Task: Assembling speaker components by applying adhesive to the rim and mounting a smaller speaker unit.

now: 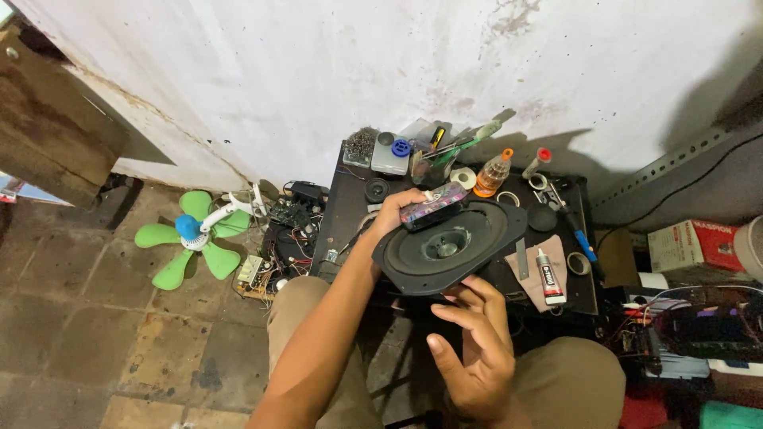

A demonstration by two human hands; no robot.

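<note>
A black oval speaker [449, 246] is held tilted over the small dark table [350, 202], its cone facing me. My left hand [397, 213] grips its upper left rim and also pinches a small colourful rectangular device [433, 205] against it. My right hand [473, 345] is under the speaker's near edge, palm up, with its fingertips touching the rim. My knees in khaki trousers [572, 381] frame the lower part of the view.
The table holds an orange-capped bottle [493, 171], a red-capped tube [537, 161], a white glue tube [548, 276] on a cloth, tape rolls, screwdrivers in a cup [445, 151] and a tray of screws [359, 147]. A green fan blade [191, 237] and circuit boards [290, 230] lie on the floor at left.
</note>
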